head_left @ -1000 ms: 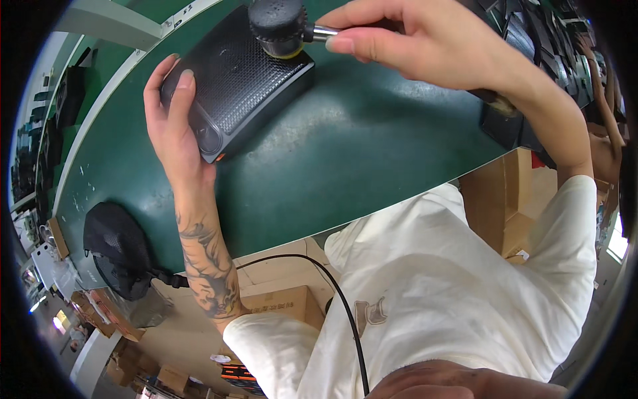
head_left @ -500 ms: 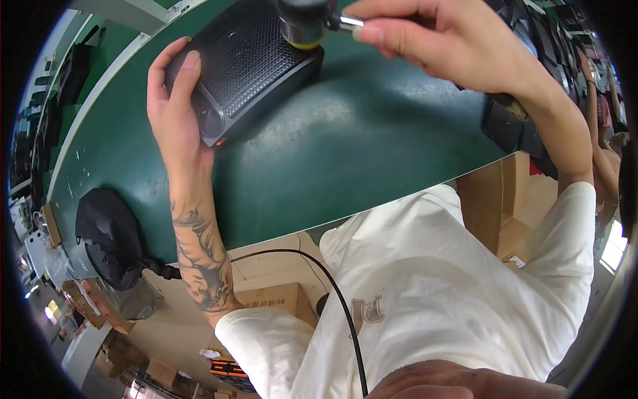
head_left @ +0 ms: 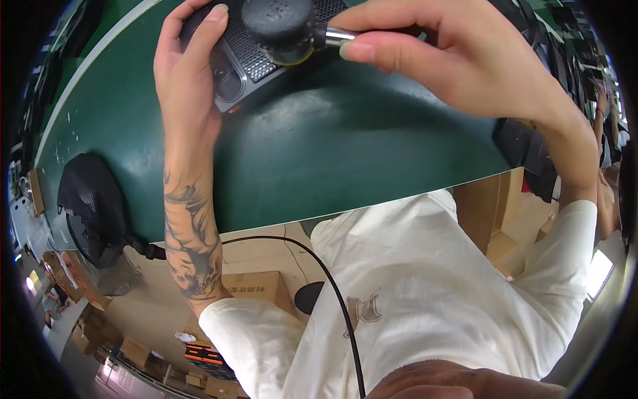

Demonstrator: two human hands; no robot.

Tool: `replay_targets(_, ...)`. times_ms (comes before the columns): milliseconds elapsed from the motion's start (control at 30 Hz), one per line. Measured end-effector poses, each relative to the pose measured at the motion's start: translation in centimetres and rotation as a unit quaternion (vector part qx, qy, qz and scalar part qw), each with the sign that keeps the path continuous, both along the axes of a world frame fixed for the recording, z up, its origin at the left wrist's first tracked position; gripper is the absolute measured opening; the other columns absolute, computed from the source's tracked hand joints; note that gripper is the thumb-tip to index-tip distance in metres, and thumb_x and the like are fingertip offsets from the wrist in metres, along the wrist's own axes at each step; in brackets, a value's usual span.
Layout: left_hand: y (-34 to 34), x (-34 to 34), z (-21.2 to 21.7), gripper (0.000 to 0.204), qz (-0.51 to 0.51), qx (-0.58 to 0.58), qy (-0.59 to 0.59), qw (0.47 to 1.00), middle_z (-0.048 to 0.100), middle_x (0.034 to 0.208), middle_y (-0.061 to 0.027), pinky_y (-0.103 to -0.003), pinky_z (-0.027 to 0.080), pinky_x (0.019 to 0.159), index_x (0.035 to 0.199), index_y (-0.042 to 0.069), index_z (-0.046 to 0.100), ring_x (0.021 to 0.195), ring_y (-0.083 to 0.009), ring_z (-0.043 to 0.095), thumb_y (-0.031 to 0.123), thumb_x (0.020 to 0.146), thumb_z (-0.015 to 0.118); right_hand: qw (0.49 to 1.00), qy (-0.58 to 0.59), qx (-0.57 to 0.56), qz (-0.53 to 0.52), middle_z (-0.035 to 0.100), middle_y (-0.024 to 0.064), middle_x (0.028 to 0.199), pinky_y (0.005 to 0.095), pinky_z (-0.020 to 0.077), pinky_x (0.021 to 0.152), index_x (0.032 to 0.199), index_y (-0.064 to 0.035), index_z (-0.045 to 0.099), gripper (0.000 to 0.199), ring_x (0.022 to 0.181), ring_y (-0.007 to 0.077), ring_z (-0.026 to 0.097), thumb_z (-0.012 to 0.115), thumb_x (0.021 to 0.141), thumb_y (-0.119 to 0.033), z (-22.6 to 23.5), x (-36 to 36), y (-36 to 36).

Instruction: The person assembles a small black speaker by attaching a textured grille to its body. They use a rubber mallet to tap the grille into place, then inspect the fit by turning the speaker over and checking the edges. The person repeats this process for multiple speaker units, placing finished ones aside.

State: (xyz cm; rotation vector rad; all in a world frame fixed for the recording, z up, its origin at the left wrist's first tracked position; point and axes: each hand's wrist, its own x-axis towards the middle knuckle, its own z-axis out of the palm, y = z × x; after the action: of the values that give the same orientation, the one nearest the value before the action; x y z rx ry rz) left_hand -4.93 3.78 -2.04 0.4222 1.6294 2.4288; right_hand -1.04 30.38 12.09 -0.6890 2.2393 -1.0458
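My left hand [head_left: 187, 63] grips the left end of a black box-shaped speaker [head_left: 230, 81] with a metal mesh front, its thumb lying on top. The speaker lies grille side up on the green table, partly beyond the picture's upper edge. My right hand [head_left: 442, 56] is closed around the shiny metal handle of a mallet with a thick black round head [head_left: 279, 25]. That head is over the grille, near the speaker's left part, and hides some of the mesh. Whether it touches the grille, I cannot tell.
The green table [head_left: 345, 156] has a pale edge close to my body. At its left corner sits a black mesh bag [head_left: 93, 209]. Black items [head_left: 518, 143] lie at the right end. A black cable [head_left: 332, 279] crosses before my shirt. Cardboard boxes [head_left: 256, 289] stand below.
The mallet has moved left along the grille, from the speaker's right part toward the end my left hand holds. In the picture, the speaker sits higher, with the view shifted.
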Motion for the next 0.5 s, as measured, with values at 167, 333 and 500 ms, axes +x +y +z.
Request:
replay_targets(167, -0.6, -0.9, -1.8, 0.037, 0.065, -0.048, -0.032, 0.996, 0.069, 0.12, -0.0087, -0.032, 0.057, 0.093, 0.135, 0.002, 0.061, 0.107, -0.0175, 0.069, 0.012, 0.099, 0.063, 0.955, 0.289, 0.052, -0.038, 0.067, 0.0176, 0.077, 0.0346, 0.0463, 0.057, 0.108, 0.0002, 0.07, 0.019, 0.06, 0.0258, 0.059, 0.063, 0.101, -0.016, 0.1, 2.7, -3.0)
replay_targets(333, 0.1, 0.2, 0.0, 0.037, -0.029, -0.001, 0.048, 0.998, 0.07, 0.117, -0.0069, -0.031, 0.057, 0.091, 0.134, 0.004, 0.063, 0.104, -0.0155, 0.069, 0.013, 0.098, 0.065, 0.997, 0.075, 0.016, -0.003, 0.066, 0.0197, 0.075, 0.0333, 0.0463, 0.057, 0.108, 0.0015, 0.071, 0.02, 0.059, 0.0244, 0.059, 0.062, 0.101, -0.015, -1.3, 0.7, -2.7)
replay_targets(500, -0.2, -0.6, -1.6, 0.032, 0.121, -0.07, -0.057, 0.988, 0.07, 0.117, -0.0085, -0.028, 0.058, 0.088, 0.13, 0.003, 0.064, 0.104, -0.0144, 0.07, 0.008, 0.099, 0.062, 0.978, 0.188, 0.058, -0.072, 0.066, 0.0118, 0.072, 0.0287, 0.0465, 0.056, 0.115, 0.0038, 0.071, 0.025, 0.059, 0.0147, 0.057, 0.063, 0.102, -0.016, -0.1, 1.8, -2.5)
